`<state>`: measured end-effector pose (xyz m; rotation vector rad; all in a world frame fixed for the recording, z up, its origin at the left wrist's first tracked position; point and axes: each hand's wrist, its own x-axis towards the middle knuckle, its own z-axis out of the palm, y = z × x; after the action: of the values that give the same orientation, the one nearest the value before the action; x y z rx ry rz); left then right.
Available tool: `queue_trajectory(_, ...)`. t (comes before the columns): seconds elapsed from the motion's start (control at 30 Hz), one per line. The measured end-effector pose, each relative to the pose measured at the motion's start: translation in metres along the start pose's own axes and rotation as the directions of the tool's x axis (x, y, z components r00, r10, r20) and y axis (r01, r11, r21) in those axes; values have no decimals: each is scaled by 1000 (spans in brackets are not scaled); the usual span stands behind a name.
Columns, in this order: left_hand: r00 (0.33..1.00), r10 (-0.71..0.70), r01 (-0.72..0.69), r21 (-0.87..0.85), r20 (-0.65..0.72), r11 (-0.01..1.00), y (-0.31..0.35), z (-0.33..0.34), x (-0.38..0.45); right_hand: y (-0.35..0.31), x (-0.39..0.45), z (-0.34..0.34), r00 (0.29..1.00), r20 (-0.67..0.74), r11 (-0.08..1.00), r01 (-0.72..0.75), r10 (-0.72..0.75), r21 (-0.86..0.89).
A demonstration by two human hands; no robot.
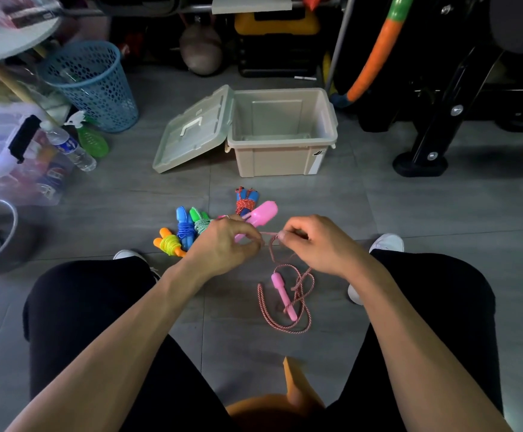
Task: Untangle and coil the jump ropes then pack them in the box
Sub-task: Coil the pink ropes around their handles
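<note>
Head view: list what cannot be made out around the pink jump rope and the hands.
- Left hand: its own knuckles hide what the fingertips pinch; a pink handle shows beyond it.
- Right hand: curled fingers hide its grip on the pink rope.
- Knot between the hands: too small and blurred to trace.
- Coiled ropes: the left hand covers part of the green one.
- Box: its front wall hides the near floor inside.

Dim indoor light falls from above on a grey tiled floor [409, 213], leaving the shelving along the top of the frame in deep shadow and the corners darkened by vignetting. The wide-angle lens bends the tile lines and stretches the forearms at the bottom edge. A clear storage bin [8, 151] at far left is smeared with blur and a bluish glare, while the centre stays fairly sharp.
</note>
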<state>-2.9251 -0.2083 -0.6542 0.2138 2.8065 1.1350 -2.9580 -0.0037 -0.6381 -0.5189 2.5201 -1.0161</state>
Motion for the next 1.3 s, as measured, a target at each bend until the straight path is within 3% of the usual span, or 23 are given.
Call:
queue_trajectory(0.17,991,131,-130,-79,9,988,1,7,-1,-2,-1,0,999,14,999,31,-31,8)
queue_trajectory(0.23,991,131,-131,-38,-7,991,0,10,-1,-2,-1,2,999,27,1000,23,-23,-2)
queue_trajectory(0.3,999,-36,39,137,-22,990,-7,4,0,-1,0,1,999,40,1000,-25,26,-19)
queue_trajectory(0.37,958,-288,270,349,0,897,-16,-4,4,1,0,-1,996,47,995,-75,78,-69)
queue_trajectory(0.47,871,-478,381,459,113,803,-22,-9,6,3,0,-2,992,56,989,-104,110,-109)
queue_trajectory(0.57,905,-391,335,284,169,898,-18,-7,3,0,3,2,994,58,991,-83,90,-107)
queue_trajectory(0.67,982,-99,94,37,161,995,-2,-2,-3,-5,4,11,994,97,995,-38,47,-93)
queue_trajectory(0.73,990,32,-36,27,141,999,3,0,-5,-8,4,17,993,110,997,-27,34,-69)
queue_trajectory(0.77,991,22,-28,49,129,998,3,-1,-5,-9,5,18,994,102,998,-28,34,-64)
queue_trajectory(0.87,982,-179,162,218,59,962,-6,-14,1,-5,5,11,997,53,995,-49,54,-85)
queue_trajectory(0.97,890,-457,413,459,-17,787,-17,-24,7,0,3,1,996,31,994,-85,87,-64)
queue_trajectory(1.07,828,-561,459,554,18,695,-23,-26,7,1,4,-4,997,-12,990,-73,72,-122)
queue_trajectory(1.13,875,-474,380,462,101,801,-20,-25,6,-2,6,-4,998,-40,990,-51,46,-134)
queue_trajectory(1.2,955,-266,236,213,130,948,-7,-22,2,-7,7,-1,999,-20,996,-32,30,-88)
queue_trajectory(1.3,992,-48,37,97,116,995,8,-11,-4,-16,8,7,999,32,999,-4,5,-53)
